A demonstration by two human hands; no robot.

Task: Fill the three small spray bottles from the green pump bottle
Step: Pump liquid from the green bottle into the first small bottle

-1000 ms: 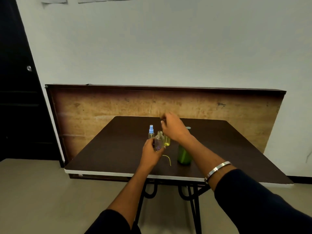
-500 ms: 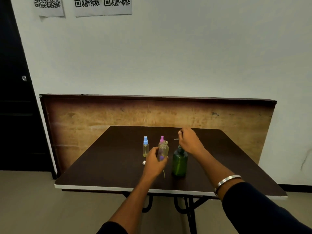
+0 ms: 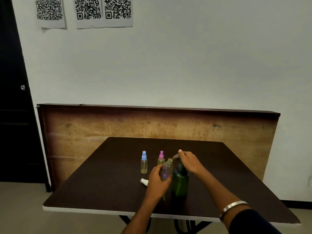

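Green and upright, the pump bottle (image 3: 180, 182) stands near the front middle of the dark table (image 3: 104, 166). The right hand (image 3: 190, 162) rests on its pump head, fingers curled round the spout. Just left of it, the left hand (image 3: 157, 180) grips an uncapped clear spray bottle (image 3: 167, 168), tilted toward the spout. Farther left stand a blue-capped bottle (image 3: 144, 162) and, behind the held one, a pink-capped bottle (image 3: 161, 157). A white cap (image 3: 144, 181) lies beside the left hand.

Glossy translucent plastic green pump bottle (image 3: 180, 181); matt dark table (image 3: 104, 174); worn rough wooden board (image 3: 101, 125); shiny metal bangle (image 3: 233, 206)
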